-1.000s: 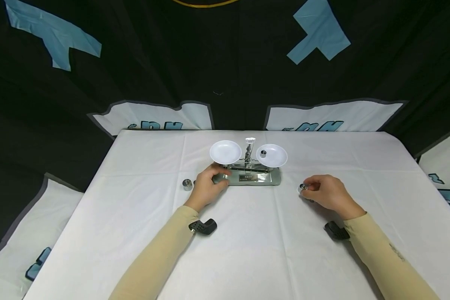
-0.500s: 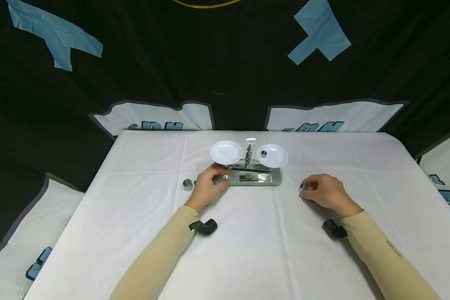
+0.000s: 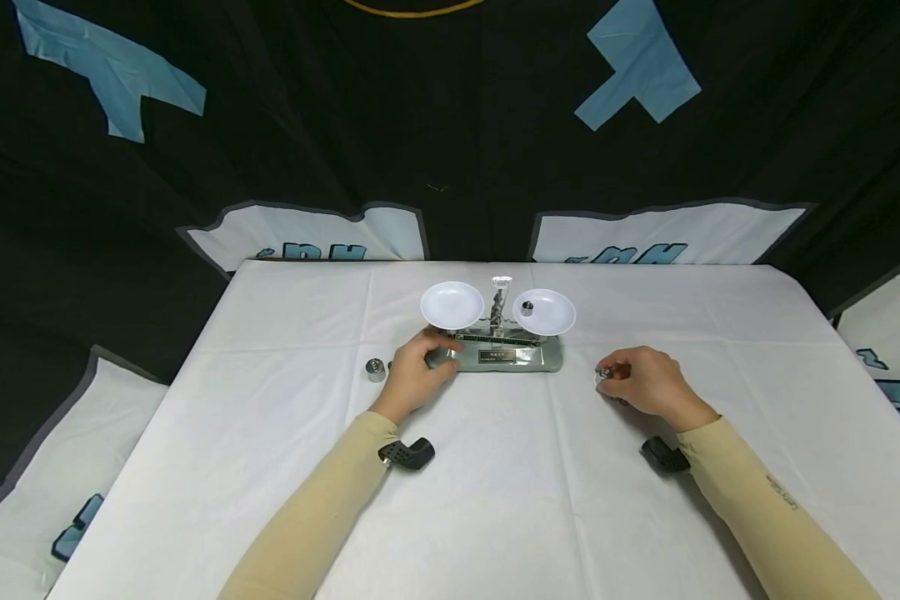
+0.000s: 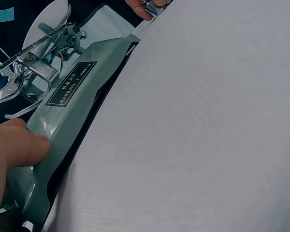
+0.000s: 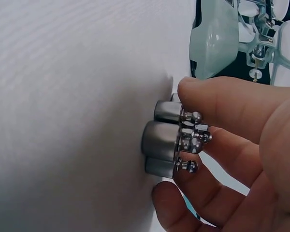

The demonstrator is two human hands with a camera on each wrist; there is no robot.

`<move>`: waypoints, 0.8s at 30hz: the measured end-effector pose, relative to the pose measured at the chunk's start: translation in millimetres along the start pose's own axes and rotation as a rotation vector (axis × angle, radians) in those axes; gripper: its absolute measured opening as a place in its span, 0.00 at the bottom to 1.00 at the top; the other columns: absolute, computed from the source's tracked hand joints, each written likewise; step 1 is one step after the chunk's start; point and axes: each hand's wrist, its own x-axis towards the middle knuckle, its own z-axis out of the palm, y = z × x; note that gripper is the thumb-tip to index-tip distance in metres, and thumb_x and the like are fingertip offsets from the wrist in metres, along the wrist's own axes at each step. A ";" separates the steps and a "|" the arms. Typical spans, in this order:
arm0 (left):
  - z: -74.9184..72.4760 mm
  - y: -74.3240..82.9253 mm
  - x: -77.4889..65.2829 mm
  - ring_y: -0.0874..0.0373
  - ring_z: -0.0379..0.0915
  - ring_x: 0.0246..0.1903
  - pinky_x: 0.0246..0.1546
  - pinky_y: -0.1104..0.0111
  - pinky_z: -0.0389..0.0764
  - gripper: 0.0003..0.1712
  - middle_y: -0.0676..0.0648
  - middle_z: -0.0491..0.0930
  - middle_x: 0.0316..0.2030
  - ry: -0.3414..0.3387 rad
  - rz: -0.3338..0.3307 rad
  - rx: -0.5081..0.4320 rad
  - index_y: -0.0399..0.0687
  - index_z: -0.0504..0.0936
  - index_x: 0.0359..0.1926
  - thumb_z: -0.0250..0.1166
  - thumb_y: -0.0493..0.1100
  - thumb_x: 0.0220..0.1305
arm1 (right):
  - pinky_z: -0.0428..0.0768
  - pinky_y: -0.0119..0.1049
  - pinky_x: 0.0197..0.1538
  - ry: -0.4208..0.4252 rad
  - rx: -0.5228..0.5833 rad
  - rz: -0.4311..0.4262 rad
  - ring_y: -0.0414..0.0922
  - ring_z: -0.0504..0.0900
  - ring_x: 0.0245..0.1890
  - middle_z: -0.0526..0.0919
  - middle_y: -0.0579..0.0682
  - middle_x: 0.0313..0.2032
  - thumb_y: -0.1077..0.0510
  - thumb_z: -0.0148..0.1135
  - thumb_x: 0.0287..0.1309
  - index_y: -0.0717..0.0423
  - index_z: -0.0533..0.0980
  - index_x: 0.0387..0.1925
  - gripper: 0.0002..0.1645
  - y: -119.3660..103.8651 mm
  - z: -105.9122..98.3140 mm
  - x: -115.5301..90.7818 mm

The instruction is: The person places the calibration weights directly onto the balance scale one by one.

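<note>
A green-grey balance scale (image 3: 528, 357) with two white pans stands at the table's far middle. My left hand (image 3: 411, 377) holds the left end of its base, the thumb (image 4: 31, 147) on the front slope. A small metal weight (image 3: 527, 308) sits in the right pan (image 3: 551, 318); the left pan (image 3: 452, 305) bears nothing. Right of the scale, my right hand (image 3: 651, 385) has its thumb and fingers curled round a cluster of knobbed metal weights (image 5: 160, 140). They stand close together on the cloth, partly hidden by the fingers.
A larger metal weight (image 3: 375, 370) stands left of my left hand, with another small piece half hidden by the hand. White cloth (image 3: 487, 500) covers the table. Dark curtains with blue patches hang behind its far edge.
My right hand and forearm have shifted slightly left, with the fingers staying around the weights. The left hand and the scale have stayed in place.
</note>
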 end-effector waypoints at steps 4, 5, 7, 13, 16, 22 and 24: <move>-0.3 -0.9 -0.1 0.52 0.69 0.64 0.68 0.60 0.69 0.11 0.48 0.80 0.54 -0.002 -0.002 -0.006 0.48 0.85 0.41 0.68 0.35 0.54 | 0.67 0.36 0.34 -0.002 -0.007 -0.010 0.42 0.73 0.26 0.80 0.48 0.27 0.57 0.69 0.52 0.58 0.83 0.41 0.14 -0.1 1.0 0.5; -0.5 -0.8 -0.2 0.52 0.69 0.65 0.68 0.60 0.68 0.12 0.48 0.80 0.54 -0.002 -0.002 -0.008 0.48 0.85 0.41 0.68 0.35 0.54 | 0.67 0.38 0.36 -0.002 -0.012 -0.016 0.42 0.73 0.26 0.80 0.48 0.26 0.57 0.69 0.53 0.58 0.83 0.41 0.14 0.1 1.3 0.6; -0.6 -1.3 0.0 0.52 0.68 0.65 0.69 0.60 0.68 0.12 0.48 0.80 0.54 -0.001 -0.001 -0.010 0.48 0.85 0.41 0.68 0.35 0.54 | 0.66 0.42 0.39 0.000 -0.021 -0.031 0.42 0.73 0.26 0.80 0.47 0.26 0.56 0.68 0.53 0.58 0.83 0.41 0.13 0.5 2.0 1.0; -1.3 -0.7 -0.3 0.51 0.66 0.67 0.70 0.60 0.66 0.12 0.47 0.80 0.55 0.000 0.005 -0.006 0.47 0.85 0.41 0.68 0.35 0.54 | 0.68 0.49 0.43 0.005 -0.022 -0.053 0.43 0.75 0.28 0.81 0.48 0.27 0.56 0.67 0.55 0.58 0.82 0.41 0.13 1.8 3.0 2.4; -0.3 -1.6 -0.3 0.51 0.65 0.68 0.71 0.60 0.65 0.12 0.47 0.80 0.54 -0.003 0.008 0.001 0.47 0.85 0.42 0.67 0.35 0.54 | 0.71 0.48 0.43 -0.003 -0.013 -0.041 0.43 0.76 0.29 0.82 0.48 0.29 0.55 0.66 0.57 0.58 0.81 0.41 0.13 2.8 1.7 2.0; 0.5 -2.5 0.1 0.51 0.65 0.68 0.71 0.59 0.65 0.12 0.48 0.81 0.53 -0.001 0.013 0.012 0.48 0.85 0.42 0.67 0.36 0.55 | 0.74 0.35 0.33 -0.010 0.019 -0.018 0.42 0.77 0.28 0.83 0.51 0.32 0.56 0.64 0.60 0.60 0.79 0.42 0.12 1.4 -3.6 1.2; -0.1 -2.0 -0.3 0.51 0.65 0.68 0.70 0.59 0.65 0.12 0.48 0.80 0.54 -0.001 0.009 0.013 0.48 0.85 0.42 0.67 0.36 0.55 | 0.75 0.34 0.32 -0.008 0.026 -0.020 0.43 0.77 0.29 0.83 0.52 0.32 0.57 0.63 0.61 0.60 0.79 0.42 0.12 -0.2 -5.6 1.6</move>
